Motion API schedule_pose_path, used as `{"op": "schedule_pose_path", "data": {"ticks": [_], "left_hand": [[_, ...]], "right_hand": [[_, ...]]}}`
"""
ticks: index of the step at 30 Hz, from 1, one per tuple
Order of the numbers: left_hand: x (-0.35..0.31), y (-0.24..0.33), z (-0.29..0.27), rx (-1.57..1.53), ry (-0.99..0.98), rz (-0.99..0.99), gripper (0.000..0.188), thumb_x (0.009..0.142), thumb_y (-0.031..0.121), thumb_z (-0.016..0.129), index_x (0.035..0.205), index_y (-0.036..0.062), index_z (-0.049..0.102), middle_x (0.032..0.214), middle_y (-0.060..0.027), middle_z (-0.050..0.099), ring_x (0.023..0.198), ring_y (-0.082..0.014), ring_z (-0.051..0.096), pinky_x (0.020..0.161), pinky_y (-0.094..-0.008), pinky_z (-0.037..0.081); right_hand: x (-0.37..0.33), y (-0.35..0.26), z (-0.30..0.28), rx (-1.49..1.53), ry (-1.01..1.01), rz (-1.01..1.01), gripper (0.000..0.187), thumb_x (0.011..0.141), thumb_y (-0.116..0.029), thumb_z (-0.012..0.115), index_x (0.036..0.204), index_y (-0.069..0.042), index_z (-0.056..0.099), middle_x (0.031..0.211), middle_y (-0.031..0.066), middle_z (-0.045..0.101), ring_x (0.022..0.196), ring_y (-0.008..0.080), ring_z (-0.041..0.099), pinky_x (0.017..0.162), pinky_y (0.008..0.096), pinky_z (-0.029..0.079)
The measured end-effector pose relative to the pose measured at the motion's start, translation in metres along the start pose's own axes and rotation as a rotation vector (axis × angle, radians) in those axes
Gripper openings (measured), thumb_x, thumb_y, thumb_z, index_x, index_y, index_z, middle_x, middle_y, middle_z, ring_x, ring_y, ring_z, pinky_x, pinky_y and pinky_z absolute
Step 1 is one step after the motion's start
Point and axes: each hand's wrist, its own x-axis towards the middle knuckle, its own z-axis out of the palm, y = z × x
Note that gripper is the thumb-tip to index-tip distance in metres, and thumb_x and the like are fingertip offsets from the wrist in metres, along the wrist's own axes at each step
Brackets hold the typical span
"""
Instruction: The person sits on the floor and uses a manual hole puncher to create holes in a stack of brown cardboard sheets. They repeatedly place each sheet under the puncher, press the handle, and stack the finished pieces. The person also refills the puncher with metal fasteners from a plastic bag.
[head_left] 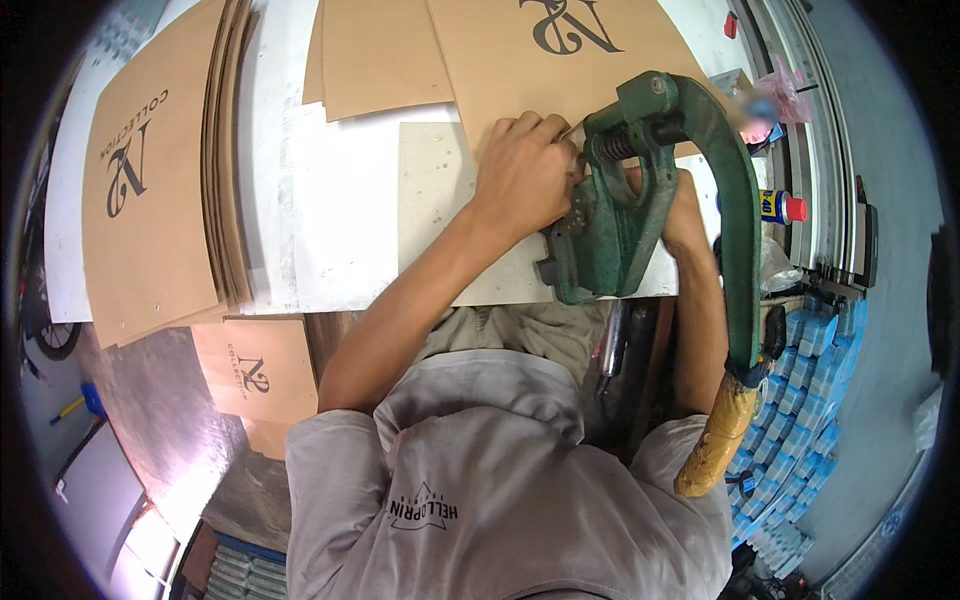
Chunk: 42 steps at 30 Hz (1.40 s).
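Observation:
A green cast-metal hand press (610, 215) stands at the table's near edge, its long curved lever (742, 240) ending in a tape-wrapped grip (718, 440). Just left of its head, my left hand (525, 165) is closed, fingers curled over the near edge of a flat kraft paper bag (560, 85) with a black printed logo. That bag runs in behind the press. My right hand (678, 205) reaches around the press's right side. The frame hides its fingers behind the metal, so their grip does not show.
Several flat kraft bags (150, 190) are stacked on the white table (330, 200) at left. More bags (380, 60) lie at the back. A blue can with a red cap (780, 206) and metal rails (835, 150) are on the right. Another bag (262, 365) sits below the table edge.

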Motion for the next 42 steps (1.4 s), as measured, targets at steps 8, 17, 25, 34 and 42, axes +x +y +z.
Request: {"op": "schedule_pose_path", "data": {"ticks": [8, 17, 25, 34, 42], "left_hand": [[0.001, -0.001, 0.0, 0.008, -0.028, -0.005, 0.022, 0.075, 0.013, 0.08, 0.094, 0.0021, 0.077, 0.11, -0.0076, 0.07, 0.104, -0.0292, 0.063, 0.09, -0.0421, 0.047], [0.001, -0.003, -0.01, 0.112, -0.107, 0.071, 0.027, 0.082, 0.02, 0.079, 0.101, 0.0001, 0.075, 0.111, -0.0108, 0.07, 0.105, -0.0305, 0.064, 0.092, -0.043, 0.049], [0.0, -0.013, 0.001, 0.395, 0.022, 0.337, 0.03, 0.082, 0.015, 0.07, 0.106, -0.0023, 0.072, 0.109, -0.0131, 0.071, 0.103, -0.0296, 0.065, 0.09, -0.0435, 0.053], [0.034, -0.045, -0.054, 0.084, 0.573, 0.128, 0.016, 0.089, -0.004, 0.063, 0.104, -0.0048, 0.07, 0.105, -0.0169, 0.073, 0.086, -0.0298, 0.069, 0.082, -0.0382, 0.057], [0.029, -0.01, -0.061, -0.564, 0.939, -0.245, 0.014, 0.104, 0.006, 0.059, 0.107, -0.0075, 0.062, 0.091, -0.0117, 0.07, 0.071, -0.0132, 0.066, 0.064, -0.0248, 0.057]], "right_hand": [[-0.137, -0.149, -0.045, -0.21, 0.137, -1.242, 0.064, 0.104, -0.046, 0.044, 0.147, 0.002, 0.048, 0.145, 0.0247, 0.056, 0.137, 0.0421, 0.051, 0.122, 0.0554, 0.028], [-0.149, -0.116, -0.055, -0.022, 0.236, -0.662, 0.045, 0.107, -0.038, 0.051, 0.142, -0.01, 0.058, 0.139, 0.0224, 0.058, 0.13, 0.0349, 0.056, 0.116, 0.0479, 0.039], [-0.126, 0.071, -0.039, -0.262, 0.054, -0.129, 0.023, 0.093, -0.005, 0.073, 0.115, 0.001, 0.071, 0.091, 0.0059, 0.068, 0.079, 0.013, 0.063, 0.075, 0.0268, 0.051], [-0.101, 0.06, 0.002, -0.22, 0.244, -0.342, 0.013, 0.091, 0.0, 0.073, 0.103, 0.004, 0.074, 0.088, 0.0097, 0.067, 0.073, 0.0138, 0.061, 0.067, 0.0273, 0.048], [-0.051, 0.055, 0.015, 0.176, 0.132, -0.218, 0.011, 0.094, 0.003, 0.069, 0.105, 0.004, 0.067, 0.099, 0.0033, 0.07, 0.089, 0.0097, 0.064, 0.081, 0.0245, 0.051]]}}
